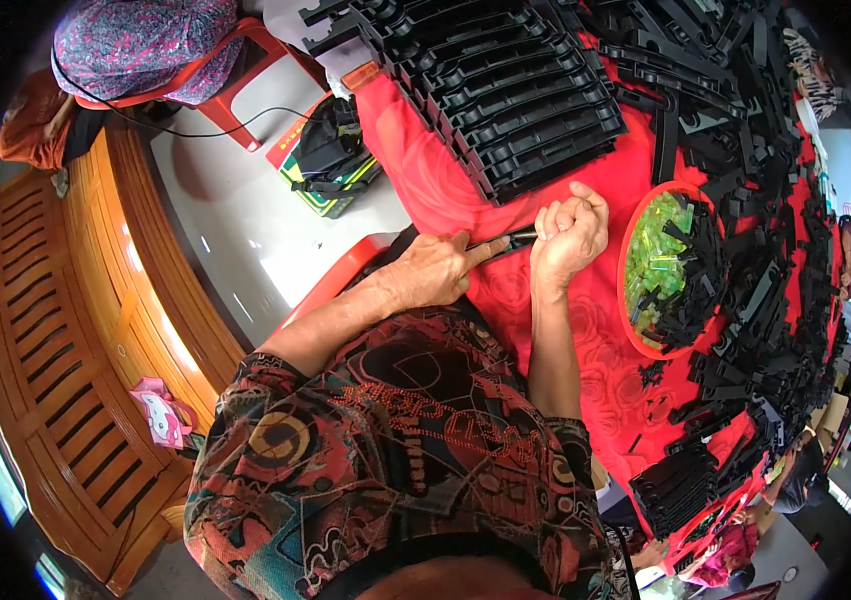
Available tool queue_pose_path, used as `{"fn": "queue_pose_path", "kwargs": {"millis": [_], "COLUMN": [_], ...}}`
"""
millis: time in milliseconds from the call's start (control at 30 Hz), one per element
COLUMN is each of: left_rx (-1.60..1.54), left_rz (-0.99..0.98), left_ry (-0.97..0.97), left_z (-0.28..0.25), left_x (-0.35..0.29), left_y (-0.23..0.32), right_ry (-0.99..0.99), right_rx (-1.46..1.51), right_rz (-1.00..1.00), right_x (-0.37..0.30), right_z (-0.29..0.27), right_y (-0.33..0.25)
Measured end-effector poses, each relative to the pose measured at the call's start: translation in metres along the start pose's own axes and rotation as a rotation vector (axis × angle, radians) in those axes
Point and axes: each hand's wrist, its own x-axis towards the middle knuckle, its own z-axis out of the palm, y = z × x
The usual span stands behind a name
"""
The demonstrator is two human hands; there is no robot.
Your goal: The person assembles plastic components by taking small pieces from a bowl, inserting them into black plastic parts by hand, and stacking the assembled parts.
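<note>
Black part (522, 238), seemingly slim, between left hand (434, 270) and right hand (568, 238)

A narrow, dark black part (520, 239) is held near the centre of the frame, slanting slightly upward to the right. Mostly covered at both ends, it shows only a short middle stretch.

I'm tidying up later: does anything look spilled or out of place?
Mostly the black parts: they lie in a loose jumble right of the red bowl, unlike the neat black stack. A few small bits lie apart on the red tablecloth, possibly dropped.
</note>
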Motion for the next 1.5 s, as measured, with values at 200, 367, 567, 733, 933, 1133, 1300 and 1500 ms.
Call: {"fn": "queue_pose_path", "kwargs": {"millis": [200, 367, 567, 733, 933, 1133, 1300, 1500], "left_rx": [0.014, 0.012, 0.026, 0.042, 0.042, 0.049, 0.098, 0.182], "left_rz": [-0.001, 0.016, 0.002, 0.028, 0.017, 0.028, 0.050, 0.124], "left_ry": [-0.005, 0.027, -0.011, 0.015, -0.036, -0.048, 0.066, 0.370], "left_z": [0.001, 0.004, 0.004, 0.008, 0.006, 0.004, 0.003, 0.019], "left_x": [0.002, 0.002, 0.002, 0.002, 0.002, 0.003, 0.003, -0.007], "left_y": [-0.001, -0.001, -0.001, -0.003, -0.002, -0.004, 0.001, 0.004], "right_ry": [-0.025, -0.060, -0.039, -0.033, 0.007, -0.018, -0.011, -0.041], "right_rx": [0.015, 0.016, -0.027, -0.008, -0.051, -0.043, -0.083, 0.025], "right_rz": [-0.023, -0.025, -0.015, 0.006, 0.018, -0.006, -0.003, -0.355], "right_x": [0.000, 0.001, 0.000, 0.006, 0.007, 0.008, 0.010, -0.022], "right_z": [0.001, 0.000, 0.001, -0.004, -0.003, 0.000, 0.001, 0.004], "right_y": [-0.005, 0.001, 0.002, 0.006, 0.012, 0.015, 0.014, -0.019]}}
